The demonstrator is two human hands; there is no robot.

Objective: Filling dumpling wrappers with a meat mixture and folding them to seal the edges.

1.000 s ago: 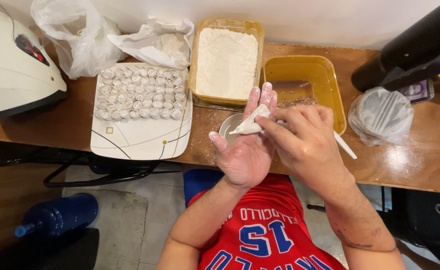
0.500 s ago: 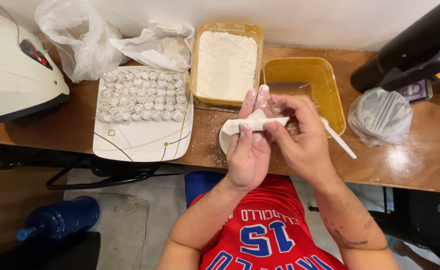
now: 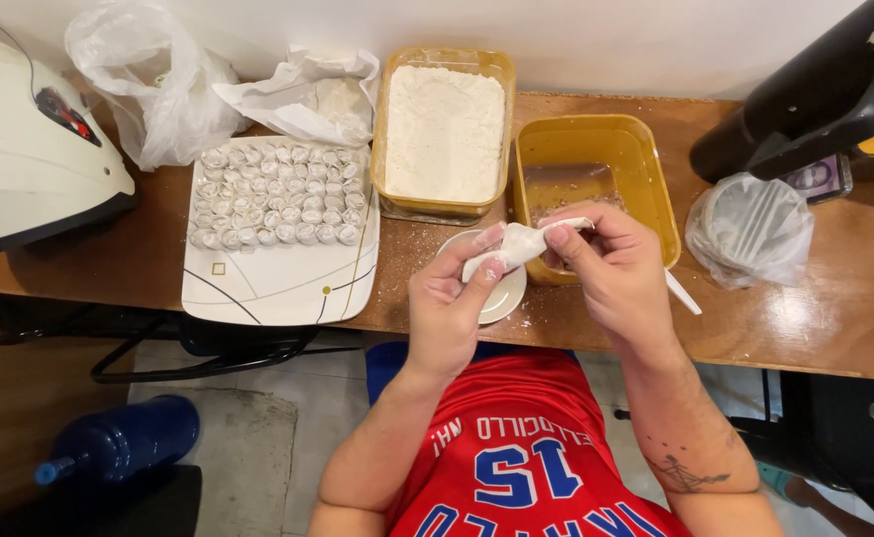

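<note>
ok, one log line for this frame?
left hand: holds dumpling wrapper | right hand: pinching it | over small saucer | tray of dumplings left

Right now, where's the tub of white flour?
Head view: the flour tub sits at the back of the wooden table, centre-left, between the white plate of small dumplings on its left and the near-empty yellow tub on its right.

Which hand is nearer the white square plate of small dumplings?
Left. The left hand sits just right of the white square plate; the right hand is farther right, over the yellow tub.
</note>
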